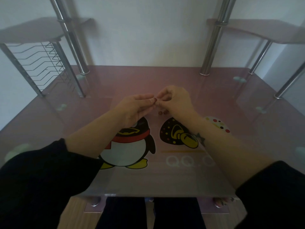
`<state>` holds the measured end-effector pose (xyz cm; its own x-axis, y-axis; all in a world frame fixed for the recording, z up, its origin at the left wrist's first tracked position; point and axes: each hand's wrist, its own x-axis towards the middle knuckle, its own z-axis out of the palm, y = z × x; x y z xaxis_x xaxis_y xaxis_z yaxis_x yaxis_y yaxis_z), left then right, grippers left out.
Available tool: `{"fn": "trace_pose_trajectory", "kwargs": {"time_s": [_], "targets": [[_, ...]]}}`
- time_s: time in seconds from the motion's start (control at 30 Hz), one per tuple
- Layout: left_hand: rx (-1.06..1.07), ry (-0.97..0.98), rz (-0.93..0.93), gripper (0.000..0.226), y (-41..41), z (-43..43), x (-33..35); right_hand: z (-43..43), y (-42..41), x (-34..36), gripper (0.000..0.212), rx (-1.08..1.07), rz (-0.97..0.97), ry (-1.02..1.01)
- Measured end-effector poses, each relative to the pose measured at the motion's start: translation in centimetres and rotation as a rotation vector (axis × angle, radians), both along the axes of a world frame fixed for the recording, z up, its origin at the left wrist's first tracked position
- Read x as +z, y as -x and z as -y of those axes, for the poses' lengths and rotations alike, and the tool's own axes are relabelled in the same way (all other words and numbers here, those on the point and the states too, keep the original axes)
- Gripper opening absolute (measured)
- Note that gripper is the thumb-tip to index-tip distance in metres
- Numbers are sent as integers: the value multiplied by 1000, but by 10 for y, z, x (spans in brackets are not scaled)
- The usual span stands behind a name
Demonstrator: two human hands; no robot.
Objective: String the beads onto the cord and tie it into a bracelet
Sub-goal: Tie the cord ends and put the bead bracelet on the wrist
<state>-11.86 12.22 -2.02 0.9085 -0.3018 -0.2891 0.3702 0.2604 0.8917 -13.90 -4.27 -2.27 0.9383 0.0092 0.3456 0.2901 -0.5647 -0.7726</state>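
Wide pink glass bench (pixel 231 103) fills the view, with a cartoon penguin print (pixel 130 146) under the forearms. Both arms reach in over it from black sleeves and meet above the middle of the bench.

Left hand (pixel 137 106) has its fingers stretched forward, and thumb and forefinger pinch a small dark red bead (pixel 154 100) right at the tips. Right hand (pixel 176 101) is curled in tight, its fingertips touching that same bead from the other side. Whether it grips anything I cannot tell.

Just below the right hand, a few loose beads (pixel 162 112) lie on the bench, close together.

My read is that this is the threading step, with one bead being fed on and more waiting. No bracelet has taken shape, so the task looks early. The next move calls for a steady cord end lined up with the bead's hole, then the bead slid along it.

The cord itself is too thin to make out in this dim, soft frame. The right hand hides part of the loose beads, so I can't give their number.
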Motion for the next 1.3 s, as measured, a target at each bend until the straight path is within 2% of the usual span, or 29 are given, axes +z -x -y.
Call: {"fn": "trace_pose_trajectory", "kwargs": {"time_s": [0.4, 0.57, 0.73, 0.93, 1.2, 1.3], "targets": [[4, -1, 19, 20, 0, -1, -2, -1, 1, 2, 16, 25, -2, 76], [65, -203, 132, 11, 0, 1, -1, -2, 2, 4, 24, 35, 0, 133], [90, -311, 212, 13, 1, 0, 7, -1, 2, 6, 31, 51, -11, 110], [69, -412, 253, 14, 2, 1, 15, -5, 2, 15, 14, 114, -30, 67], [61, -514, 305, 18, -4, -6, 21, -10, 1, 18, 16, 19, -75, 27], [63, -654, 373, 15, -5, -10, 19, -10, 1, 17, 15, 29, -113, 2]]}}
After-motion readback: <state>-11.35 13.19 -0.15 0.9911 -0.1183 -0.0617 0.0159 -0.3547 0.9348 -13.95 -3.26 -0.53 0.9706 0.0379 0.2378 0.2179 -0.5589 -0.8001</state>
